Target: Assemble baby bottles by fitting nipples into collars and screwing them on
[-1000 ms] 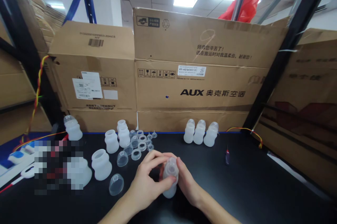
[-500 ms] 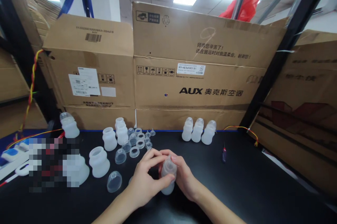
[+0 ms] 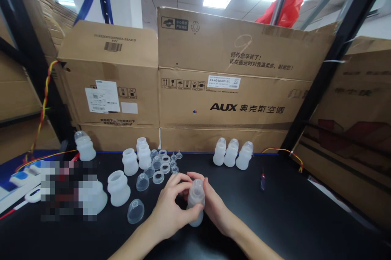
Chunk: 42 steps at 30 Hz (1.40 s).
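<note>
A translucent white baby bottle (image 3: 196, 197) with a clear teat top stands nearly upright at the front middle of the black table. My left hand (image 3: 175, 201) is closed round its left side, thumb across the front. From the right, my right hand (image 3: 214, 205) cups the same bottle, with its fingers passing behind the top. Those fingertips are partly hidden. Left of my hands lie clear domed caps (image 3: 135, 211), ring collars (image 3: 158, 177) and small teats (image 3: 179, 154). Open bottle bodies (image 3: 119, 188) stand beyond them.
Three capped bottles (image 3: 231, 153) stand in a row at the back right. A small screwdriver (image 3: 262, 182) lies right of them. Another capped bottle (image 3: 85, 147) stands back left, near a blurred patch. Cardboard boxes (image 3: 226, 130) wall off the table's rear.
My right thumb and index finger have shifted from over the bottle's top to its right side, uncovering the teat top. The bottle stays in place between my hands. The view has shifted slightly.
</note>
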Available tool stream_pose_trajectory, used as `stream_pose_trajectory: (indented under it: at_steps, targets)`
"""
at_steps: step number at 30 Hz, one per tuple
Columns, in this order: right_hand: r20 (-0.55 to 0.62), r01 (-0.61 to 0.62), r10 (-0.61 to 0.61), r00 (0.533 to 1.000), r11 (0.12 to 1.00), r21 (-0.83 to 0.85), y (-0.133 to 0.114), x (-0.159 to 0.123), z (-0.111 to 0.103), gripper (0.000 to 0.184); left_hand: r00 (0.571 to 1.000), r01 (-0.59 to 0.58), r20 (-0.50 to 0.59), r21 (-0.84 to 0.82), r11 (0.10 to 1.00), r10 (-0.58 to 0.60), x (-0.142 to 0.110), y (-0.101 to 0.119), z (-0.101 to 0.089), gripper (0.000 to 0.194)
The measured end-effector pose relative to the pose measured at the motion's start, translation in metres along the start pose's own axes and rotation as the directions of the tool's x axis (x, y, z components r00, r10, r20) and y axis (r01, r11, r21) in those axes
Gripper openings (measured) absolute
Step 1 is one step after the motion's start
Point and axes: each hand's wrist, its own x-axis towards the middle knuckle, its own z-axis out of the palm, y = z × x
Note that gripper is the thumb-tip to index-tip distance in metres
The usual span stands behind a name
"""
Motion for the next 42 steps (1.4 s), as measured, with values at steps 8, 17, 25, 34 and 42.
stream_pose_trajectory:
  at_steps: [8, 17, 25, 34, 42]
  targets:
    - [0.1, 0.188, -0.159, 0.982, 0.84, -0.508, -0.014, 0.0, -0.01, 0.063, 0.997, 0.051, -0.061, 0.158, 0.986, -0.042, 0.004, -0.014, -0.011, 0.031]
    - [-0.01, 0.175, -0.262, 0.965, 0.673, -0.719, -0.009, 0.015, -0.033, 0.05, 0.992, 0.093, 0.041, 0.367, 0.926, -0.116, 0.007, -0.025, -0.024, 0.037]
    - [-0.393, -0.266, -0.345, 0.852, 0.361, -0.894, -0.021, 0.025, -0.09, 0.044, 0.957, 0.143, 0.064, 0.743, 0.654, -0.282, 0.009, -0.031, -0.033, 0.028]
    - [-0.573, -0.573, -0.322, 0.753, 0.107, -0.813, -0.047, 0.017, -0.114, 0.036, 0.907, 0.281, -0.069, 0.834, 0.475, -0.415, 0.01, -0.039, -0.038, 0.029]
    - [-0.599, -0.615, -0.225, 0.768, -0.001, -0.788, -0.049, 0.005, -0.12, 0.042, 0.914, 0.211, 0.02, 0.829, 0.517, -0.406, 0.009, -0.033, -0.039, 0.019]
